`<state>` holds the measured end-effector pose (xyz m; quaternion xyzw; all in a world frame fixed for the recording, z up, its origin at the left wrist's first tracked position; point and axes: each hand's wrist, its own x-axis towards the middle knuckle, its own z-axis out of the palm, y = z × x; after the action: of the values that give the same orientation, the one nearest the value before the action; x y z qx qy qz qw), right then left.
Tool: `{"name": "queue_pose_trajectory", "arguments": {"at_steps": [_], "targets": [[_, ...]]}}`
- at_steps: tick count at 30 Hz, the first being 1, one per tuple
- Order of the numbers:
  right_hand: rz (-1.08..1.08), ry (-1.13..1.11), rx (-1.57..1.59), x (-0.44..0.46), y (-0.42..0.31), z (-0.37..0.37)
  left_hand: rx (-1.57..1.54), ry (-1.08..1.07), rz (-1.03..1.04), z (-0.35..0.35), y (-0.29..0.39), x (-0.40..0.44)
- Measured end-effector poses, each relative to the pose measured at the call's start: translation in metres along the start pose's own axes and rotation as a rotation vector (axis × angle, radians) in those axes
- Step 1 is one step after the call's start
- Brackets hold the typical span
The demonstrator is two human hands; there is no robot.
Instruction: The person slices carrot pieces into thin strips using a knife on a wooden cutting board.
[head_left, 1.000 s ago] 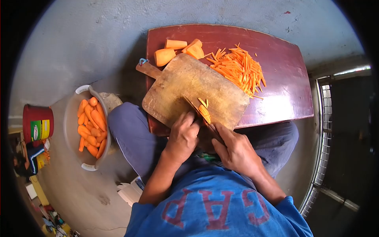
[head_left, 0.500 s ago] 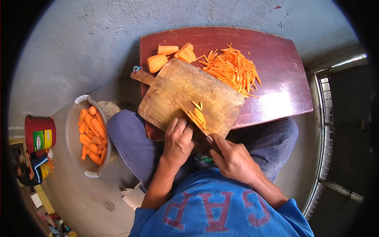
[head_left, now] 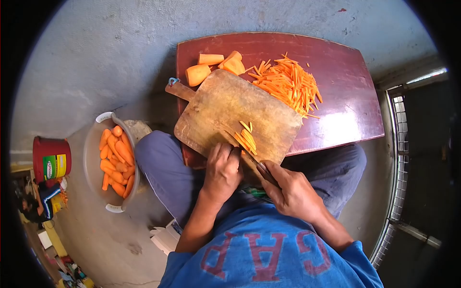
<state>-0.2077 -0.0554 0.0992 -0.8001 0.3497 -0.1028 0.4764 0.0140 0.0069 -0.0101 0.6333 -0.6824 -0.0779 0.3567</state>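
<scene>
A wooden cutting board (head_left: 230, 103) with a short handle lies slanted over the near edge of a red table. My right hand (head_left: 295, 192) grips the handle of a knife (head_left: 257, 163), its blade angled to the upper left over the board. Curled close beside the blade at the board's near edge is my left hand (head_left: 223, 168); whatever its bent fingers press on is hidden. A small bunch of thin carrot strips (head_left: 247, 139) rests on the far side of the blade. Beyond the board sits a heap of carrot strips (head_left: 290, 84), with thick carrot chunks (head_left: 198, 74) to its left.
The red table (head_left: 343, 96) stands against a blue wall. On the floor to the left are a tub (head_left: 90, 163) of whole peeled carrots (head_left: 117, 158) and a red bucket (head_left: 52, 161). Another person (head_left: 36, 206) is at far left. A dark door (head_left: 427, 158) stands right.
The view has shifted slightly, so the scene sits a little farther right. Both hands stay at the board's near edge, and the cut strips beside the blade lie slightly differently.
</scene>
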Motion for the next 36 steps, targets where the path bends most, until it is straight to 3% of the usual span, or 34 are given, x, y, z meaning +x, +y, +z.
{"name": "queue_pose_trajectory", "arguments": {"at_steps": [15,21,24,25,27,31,32,36], "targets": [[-0.051,0.040,-0.022,0.007,0.014,0.010,0.033,0.049,-0.029,0.004,-0.001,-0.003],[0.037,-0.072,0.023,0.000,0.010,-0.006,-0.032,0.157,-0.084,-0.006,-0.003,0.002],[-0.087,-0.001,0.047,0.015,0.035,-0.013,-0.010,0.141,-0.108,-0.011,-0.008,0.004],[-0.024,-0.004,-0.011,0.021,0.029,-0.025,0.000,0.132,-0.115,-0.013,-0.008,0.004],[-0.120,0.159,-0.031,0.039,0.060,-0.037,0.017,0.132,-0.084,-0.013,-0.008,0.004],[-0.015,0.350,-0.083,0.073,0.083,-0.093,0.049,0.111,-0.065,-0.011,-0.008,0.005],[0.191,0.310,-0.051,0.073,0.079,-0.112,0.052,0.104,-0.063,-0.012,-0.008,0.006],[0.120,0.492,-0.140,0.065,0.099,-0.143,0.019,0.088,-0.069,-0.014,-0.005,0.011]]}}
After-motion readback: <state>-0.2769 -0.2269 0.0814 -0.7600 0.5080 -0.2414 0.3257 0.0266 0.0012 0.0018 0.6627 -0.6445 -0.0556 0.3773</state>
